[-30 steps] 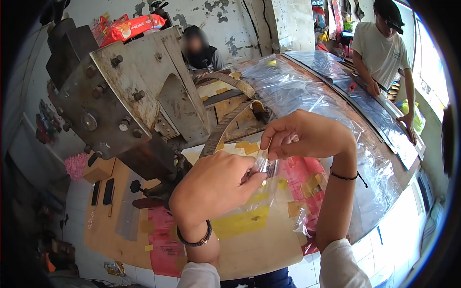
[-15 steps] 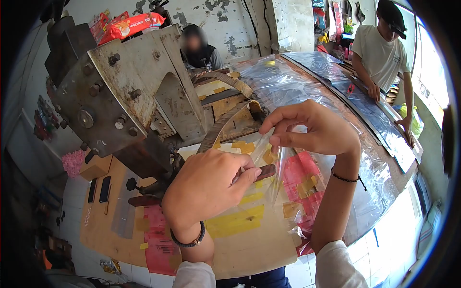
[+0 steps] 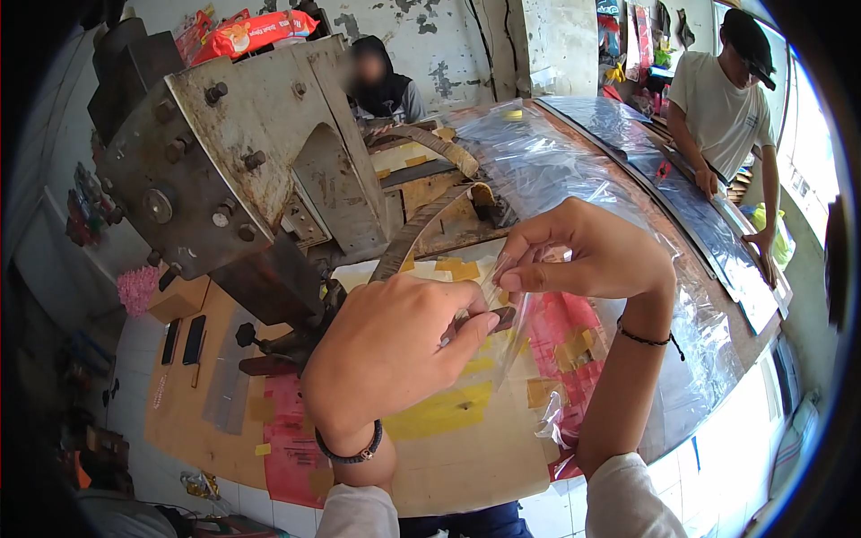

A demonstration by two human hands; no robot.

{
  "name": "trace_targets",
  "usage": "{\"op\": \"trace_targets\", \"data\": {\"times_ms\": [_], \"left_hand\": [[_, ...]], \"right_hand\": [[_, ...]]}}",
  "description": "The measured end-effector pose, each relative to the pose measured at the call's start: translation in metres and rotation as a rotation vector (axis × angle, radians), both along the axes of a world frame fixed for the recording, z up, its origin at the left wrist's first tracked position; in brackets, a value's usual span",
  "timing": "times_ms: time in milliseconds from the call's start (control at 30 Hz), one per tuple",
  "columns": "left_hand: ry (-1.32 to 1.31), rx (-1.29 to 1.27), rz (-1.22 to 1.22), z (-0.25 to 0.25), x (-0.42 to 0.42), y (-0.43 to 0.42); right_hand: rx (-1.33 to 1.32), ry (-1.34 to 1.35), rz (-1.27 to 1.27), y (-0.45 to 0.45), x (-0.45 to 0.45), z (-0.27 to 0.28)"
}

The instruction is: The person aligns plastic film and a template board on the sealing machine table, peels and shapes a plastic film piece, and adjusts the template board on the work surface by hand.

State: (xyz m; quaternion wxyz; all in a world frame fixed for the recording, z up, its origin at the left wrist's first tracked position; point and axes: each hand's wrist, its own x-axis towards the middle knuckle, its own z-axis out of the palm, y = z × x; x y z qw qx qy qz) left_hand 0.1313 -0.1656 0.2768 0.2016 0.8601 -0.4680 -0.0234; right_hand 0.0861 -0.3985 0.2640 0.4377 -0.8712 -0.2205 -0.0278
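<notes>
My left hand [image 3: 395, 350] is closed, its thumb and forefinger gripping a short brown flat piece [image 3: 505, 319], perhaps a tool's handle; most of it is hidden in the fingers. My right hand [image 3: 587, 251], raised just to the right, pinches a clear plastic sheet [image 3: 511, 354] between thumb and fingers. The sheet hangs down beside the brown piece, and its outline is hard to follow. Below both hands lies a tan board [image 3: 475, 471] with yellow tape [image 3: 439, 411] and red film patches [image 3: 565, 327].
A heavy metal press [image 3: 260, 152] stands to the left, a curved brown strap [image 3: 417, 238] beside it. More clear plastic [image 3: 556, 152] covers the table's far side. Two phones [image 3: 194, 341] lie at left. One person [image 3: 722, 108] handles dark sheets at right; another person [image 3: 386, 90] sits behind the press.
My right hand's fingertips have come down slightly, closer to my left hand, and the plastic between them is bunched more. The left hand keeps its hold. The view has shifted slightly.
</notes>
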Motion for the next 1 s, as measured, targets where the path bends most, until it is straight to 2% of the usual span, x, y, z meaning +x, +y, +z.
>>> {"op": "trace_targets", "data": {"times_ms": [367,567,1000], "left_hand": [[-0.033,-0.011,-0.037,-0.002,-0.010,0.001],[-0.035,-0.009,-0.059,0.002,-0.022,0.010],[-0.098,-0.018,-0.137,0.003,-0.025,0.018]], "right_hand": [[0.034,0.004,0.041,-0.003,-0.001,-0.002],[0.087,0.090,0.122,-0.002,0.000,-0.003],[0.059,-0.026,0.124,-0.002,-0.007,0.003]]}}
